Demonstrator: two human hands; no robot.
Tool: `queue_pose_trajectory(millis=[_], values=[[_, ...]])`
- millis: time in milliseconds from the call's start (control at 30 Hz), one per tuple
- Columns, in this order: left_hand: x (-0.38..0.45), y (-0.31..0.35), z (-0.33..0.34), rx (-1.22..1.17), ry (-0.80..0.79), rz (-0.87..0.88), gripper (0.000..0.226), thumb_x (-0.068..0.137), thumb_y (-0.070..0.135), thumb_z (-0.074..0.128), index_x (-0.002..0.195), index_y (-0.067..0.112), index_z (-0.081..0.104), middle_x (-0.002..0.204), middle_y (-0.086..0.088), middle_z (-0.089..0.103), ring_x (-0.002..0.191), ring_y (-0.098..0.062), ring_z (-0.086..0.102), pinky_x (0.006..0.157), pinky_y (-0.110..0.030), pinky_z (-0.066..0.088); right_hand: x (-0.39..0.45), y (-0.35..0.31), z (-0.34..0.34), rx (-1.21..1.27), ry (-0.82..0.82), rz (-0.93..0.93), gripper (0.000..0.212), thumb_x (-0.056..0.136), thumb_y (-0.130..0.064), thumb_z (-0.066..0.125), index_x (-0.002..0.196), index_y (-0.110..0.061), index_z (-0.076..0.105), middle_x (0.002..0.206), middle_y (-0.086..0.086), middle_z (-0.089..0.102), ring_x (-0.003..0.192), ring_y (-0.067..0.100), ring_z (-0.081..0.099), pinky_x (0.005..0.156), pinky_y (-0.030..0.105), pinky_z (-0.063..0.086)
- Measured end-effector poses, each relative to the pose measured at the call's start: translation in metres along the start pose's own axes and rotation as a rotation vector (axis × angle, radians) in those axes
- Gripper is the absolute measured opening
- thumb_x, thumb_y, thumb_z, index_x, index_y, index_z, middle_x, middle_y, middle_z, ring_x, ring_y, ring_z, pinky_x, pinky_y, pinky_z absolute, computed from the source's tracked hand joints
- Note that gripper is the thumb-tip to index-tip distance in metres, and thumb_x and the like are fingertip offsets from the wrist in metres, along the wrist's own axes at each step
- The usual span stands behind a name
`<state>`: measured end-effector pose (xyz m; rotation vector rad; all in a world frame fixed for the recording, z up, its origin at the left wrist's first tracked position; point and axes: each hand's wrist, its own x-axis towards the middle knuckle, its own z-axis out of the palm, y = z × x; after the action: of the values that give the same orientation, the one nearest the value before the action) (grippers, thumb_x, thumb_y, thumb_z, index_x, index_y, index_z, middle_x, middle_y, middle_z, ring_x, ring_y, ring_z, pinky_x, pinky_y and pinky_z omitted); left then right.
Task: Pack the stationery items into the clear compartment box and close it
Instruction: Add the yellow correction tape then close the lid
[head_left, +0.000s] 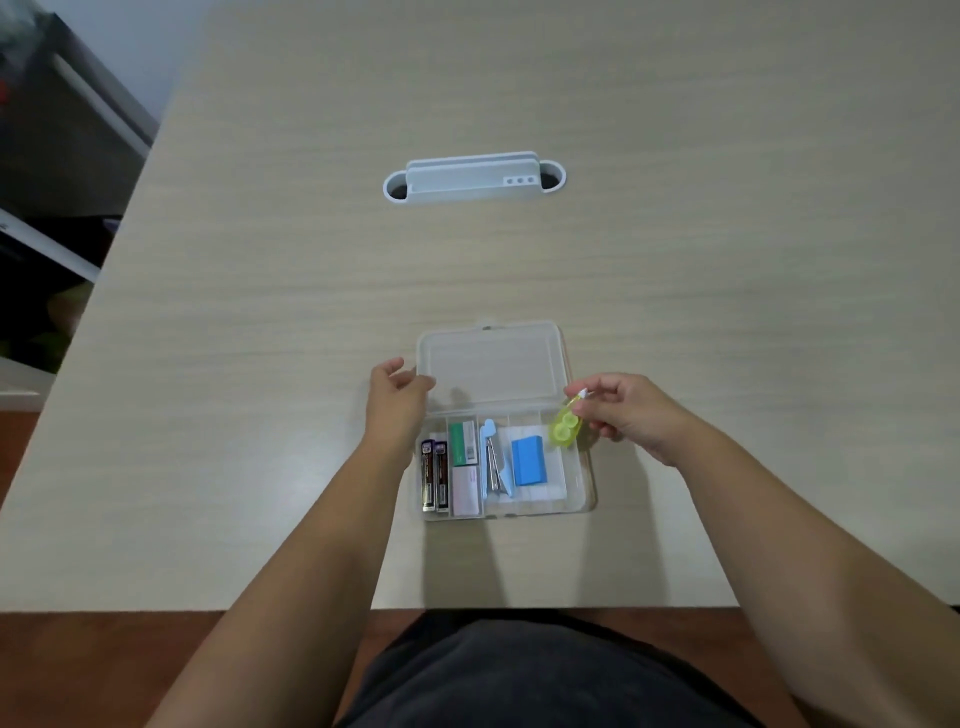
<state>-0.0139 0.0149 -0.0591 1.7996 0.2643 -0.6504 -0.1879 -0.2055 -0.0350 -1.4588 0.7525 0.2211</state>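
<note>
The right hand (621, 410) pinched a yellow-green correction tape (564, 427) by its upper end, fingers closed on it, so that the dispenser hung tilted over the right end of the clear compartment box (584, 491), its long axis running from the fingertips down and to the left, toward the box's near right corner. The empty rightmost compartment lay just below and slightly nearer the person than the dangling end, so the coming move looked like a short lowering, probably with a turn to lay the tape along the slot. The left hand (397, 392) rested loosely curled against the left edge of the open lid (491, 366), touching it, though whether it truly gripped the edge could not be told. Already inside were two dark lead tubes (434, 480) at the left end, a green pack (463, 441), a blue eraser (528, 460). The box sat near the tabletop's (260, 364) near edge, a white cable tray (472, 179) well apart towards the far side.
</note>
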Motion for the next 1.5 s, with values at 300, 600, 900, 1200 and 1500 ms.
queue_pose_trajectory(millis=[300, 600, 900, 1200, 1500], values=[[-0.002, 0.008, -0.006, -0.174, -0.009, -0.125, 0.043, 0.086, 0.003, 0.056, 0.127, 0.013, 0.048, 0.106, -0.011, 0.061, 0.063, -0.018, 0.057, 0.046, -0.022, 0.049, -0.010, 0.000, 0.017, -0.497, -0.006, -0.079, 0.016, 0.078, -0.017, 0.073, 0.090, -0.027, 0.071, 0.077, -0.001, 0.058, 0.066, 0.010, 0.055, 0.068, 0.024, 0.050], [-0.005, 0.015, -0.009, -0.180, -0.084, -0.120, 0.053, 0.082, -0.021, 0.040, 0.129, 0.002, 0.049, 0.121, -0.014, 0.063, 0.074, -0.014, 0.063, 0.040, -0.016, 0.045, -0.010, -0.002, 0.035, -0.793, 0.045, -0.213, 0.025, 0.076, -0.009, 0.072, 0.097, -0.021, 0.064, 0.087, -0.011, 0.058, 0.065, -0.004, 0.049, 0.058, 0.012, 0.037], [-0.019, 0.028, -0.025, -0.342, -0.186, -0.065, 0.054, 0.083, -0.015, 0.036, 0.130, 0.005, 0.053, 0.097, -0.011, 0.066, 0.072, -0.018, 0.063, 0.053, -0.023, 0.055, -0.002, 0.004, 0.018, 0.016, 0.506, 0.047, 0.025, 0.087, -0.011, 0.047, 0.107, -0.018, 0.059, 0.076, 0.001, 0.057, 0.059, 0.017, 0.053, 0.053, 0.028, 0.047], [-0.042, 0.001, -0.055, 0.071, -0.317, 0.111, 0.032, 0.087, 0.032, 0.059, 0.066, 0.015, 0.075, 0.084, 0.012, 0.076, 0.106, -0.012, 0.065, 0.088, -0.026, 0.046, -0.011, 0.009, 0.016, 0.074, 0.052, 0.232, 0.045, 0.073, -0.061, 0.063, 0.102, -0.026, 0.061, 0.092, 0.000, 0.059, 0.075, 0.018, 0.049, 0.062, 0.029, 0.039], [-0.081, -0.023, -0.055, 1.241, -0.342, 0.723, 0.068, 0.071, 0.062, 0.065, 0.133, 0.039, 0.050, 0.139, 0.010, 0.041, 0.136, -0.022, 0.025, 0.115, -0.044, 0.020, -0.017, 0.005, 0.037, -0.753, -0.103, 0.072, 0.135, 0.036, -0.048, 0.089, 0.139, -0.057, 0.002, 0.148, 0.004, 0.027, 0.135, 0.029, 0.031, 0.110, 0.051, 0.033]])
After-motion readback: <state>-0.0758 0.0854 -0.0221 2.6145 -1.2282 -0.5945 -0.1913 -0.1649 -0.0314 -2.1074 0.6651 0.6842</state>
